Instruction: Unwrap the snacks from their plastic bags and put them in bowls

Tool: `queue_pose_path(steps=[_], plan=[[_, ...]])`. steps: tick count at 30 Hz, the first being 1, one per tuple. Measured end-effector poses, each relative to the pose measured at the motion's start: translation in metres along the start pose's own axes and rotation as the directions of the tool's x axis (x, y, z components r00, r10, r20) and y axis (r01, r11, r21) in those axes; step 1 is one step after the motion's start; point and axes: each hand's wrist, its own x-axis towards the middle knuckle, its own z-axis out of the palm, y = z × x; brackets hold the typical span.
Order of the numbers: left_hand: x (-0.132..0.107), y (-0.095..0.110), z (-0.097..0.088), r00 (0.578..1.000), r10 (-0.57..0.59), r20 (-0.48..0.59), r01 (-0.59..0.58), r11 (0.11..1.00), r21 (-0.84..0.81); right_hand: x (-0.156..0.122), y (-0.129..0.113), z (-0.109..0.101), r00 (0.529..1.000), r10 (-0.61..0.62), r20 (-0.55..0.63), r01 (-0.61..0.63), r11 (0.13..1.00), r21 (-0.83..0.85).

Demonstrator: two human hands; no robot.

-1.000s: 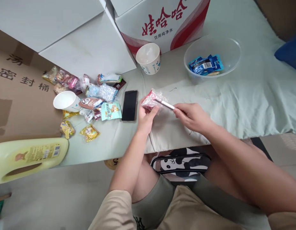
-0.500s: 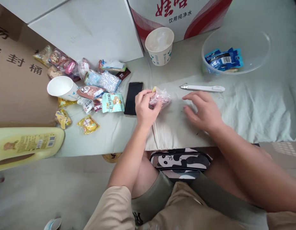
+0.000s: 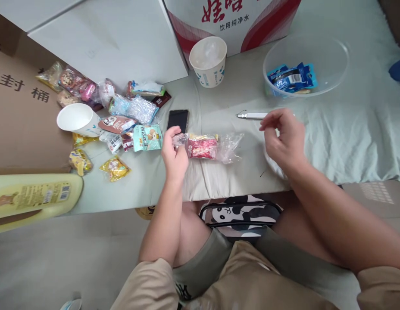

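Note:
My left hand [image 3: 174, 150] pinches the left end of a clear candy wrapper [image 3: 208, 147] with red and yellow print, which lies stretched out on the pale green sheet [image 3: 332, 137]. My right hand [image 3: 282, 135] hovers to the right of it, fingers curled together in a pinch; what they hold, if anything, I cannot make out. A white pen-like tool [image 3: 251, 115] lies on the sheet just behind my right hand. A black phone [image 3: 177, 119] rests beside my left hand.
A heap of wrapped snacks [image 3: 122, 116] and a white paper cup [image 3: 75, 120] sit at the left. A second paper cup [image 3: 208, 60] and a clear bowl [image 3: 329, 51] with blue packets stand behind. Cardboard boxes line the back. A yellow bottle [image 3: 35, 200] lies lower left.
My right hand put the white tool down on the sheet and drew back. The wrapper, bunched before in my left hand, now lies pulled out long.

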Motion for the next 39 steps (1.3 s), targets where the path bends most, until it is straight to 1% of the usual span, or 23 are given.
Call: queue_pose_path(steps=[2, 4, 5, 6, 7, 8, 9, 10, 12, 13, 14, 15, 17, 19, 21, 24, 26, 28, 31, 33, 36, 38, 39], plan=[[-0.002, 0.004, -0.004, 0.979, 0.070, 0.189, -0.078, 0.996, 0.033, -0.003, -0.005, 0.004, 0.980, -0.131, 0.151, 0.125, 0.991, 0.049], [-0.004, 0.008, -0.005, 0.936, 0.106, 0.335, -0.134, 0.989, 0.061, -0.006, -0.010, 0.010, 0.913, -0.227, 0.338, 0.217, 0.974, 0.067], [-0.005, 0.009, -0.004, 0.923, 0.115, 0.366, -0.154, 0.985, 0.079, -0.006, -0.011, 0.012, 0.891, -0.236, 0.389, 0.234, 0.971, 0.053], [-0.006, 0.009, -0.003, 0.921, 0.121, 0.371, -0.167, 0.981, 0.096, -0.006, -0.011, 0.013, 0.891, -0.222, 0.396, 0.229, 0.973, 0.029], [-0.006, 0.008, -0.003, 0.925, 0.121, 0.360, -0.168, 0.981, 0.102, -0.005, -0.011, 0.012, 0.913, -0.184, 0.364, 0.198, 0.980, -0.001], [-0.007, 0.007, -0.002, 0.933, 0.114, 0.341, -0.154, 0.984, 0.090, -0.004, -0.009, 0.010, 0.948, -0.128, 0.293, 0.143, 0.989, -0.030], [-0.007, 0.006, -0.002, 0.942, 0.107, 0.318, -0.132, 0.990, 0.058, -0.002, -0.008, 0.007, 0.979, -0.060, 0.196, 0.071, 0.996, -0.052], [-0.008, 0.005, -0.002, 0.951, 0.104, 0.291, -0.112, 0.994, 0.012, -0.001, -0.007, 0.004, 0.996, 0.008, 0.094, -0.002, 0.998, -0.068], [-0.009, 0.006, -0.002, 0.965, 0.112, 0.239, -0.093, 0.992, -0.091, 0.000, -0.007, -0.003, 0.996, 0.073, -0.055, -0.078, 0.993, -0.093], [-0.010, 0.007, -0.001, 0.966, 0.131, 0.221, -0.105, 0.986, -0.126, 0.000, -0.008, -0.004, 0.996, 0.050, -0.074, -0.058, 0.993, -0.105], [-0.011, 0.009, -0.001, 0.964, 0.159, 0.215, -0.133, 0.982, -0.133, -0.002, -0.009, -0.003, 0.999, -0.004, -0.051, -0.002, 0.993, -0.114], [-0.011, 0.012, 0.000, 0.957, 0.194, 0.216, -0.174, 0.979, -0.107, -0.004, -0.012, -0.001, 0.997, -0.070, 0.009, 0.071, 0.990, -0.121], [-0.011, 0.016, 0.002, 0.939, 0.255, 0.232, -0.262, 0.965, -0.001, -0.008, -0.016, 0.008, 0.970, -0.167, 0.174, 0.192, 0.972, -0.139], [-0.009, 0.017, 0.003, 0.934, 0.276, 0.228, -0.298, 0.952, 0.068, -0.011, -0.018, 0.018, 0.930, -0.188, 0.316, 0.250, 0.953, -0.169], [-0.007, 0.013, 0.003, 0.956, 0.240, 0.171, -0.255, 0.965, 0.069, -0.010, -0.017, 0.024, 0.913, -0.168, 0.371, 0.259, 0.943, -0.211], [-0.003, 0.003, -0.001, 0.986, 0.145, 0.084, -0.150, 0.987, 0.059, -0.006, -0.013, 0.023, 0.923, -0.140, 0.358, 0.233, 0.944, -0.232], [-0.002, -0.002, -0.004, 0.986, 0.120, 0.119, -0.130, 0.988, 0.088, -0.006, -0.011, 0.022, 0.926, -0.103, 0.364, 0.198, 0.952, -0.234], [-0.003, -0.003, -0.006, 0.963, 0.140, 0.229, -0.175, 0.974, 0.142, -0.008, -0.010, 0.022, 0.912, -0.080, 0.403, 0.189, 0.953, -0.238], [-0.005, 0.002, -0.006, 0.908, 0.191, 0.372, -0.282, 0.937, 0.208, -0.012, -0.012, 0.025, 0.898, -0.146, 0.416, 0.262, 0.935, -0.239], [-0.007, 0.009, -0.006, 0.897, 0.227, 0.379, -0.328, 0.917, 0.228, -0.013, -0.016, 0.025, 0.915, -0.224, 0.336, 0.314, 0.918, -0.243], [-0.010, 0.021, -0.010, 0.894, 0.334, 0.300, -0.409, 0.880, 0.239, -0.014, -0.026, 0.019, 0.922, -0.322, 0.213, 0.364, 0.909, -0.204], [-0.014, 0.028, -0.017, 0.869, 0.411, 0.275, -0.473, 0.854, 0.218, -0.016, -0.034, 0.012, 0.907, -0.367, 0.208, 0.400, 0.905, -0.143], [-0.017, 0.031, -0.022, 0.857, 0.428, 0.287, -0.491, 0.847, 0.204, -0.018, -0.037, 0.007, 0.897, -0.382, 0.223, 0.413, 0.904, -0.112]])
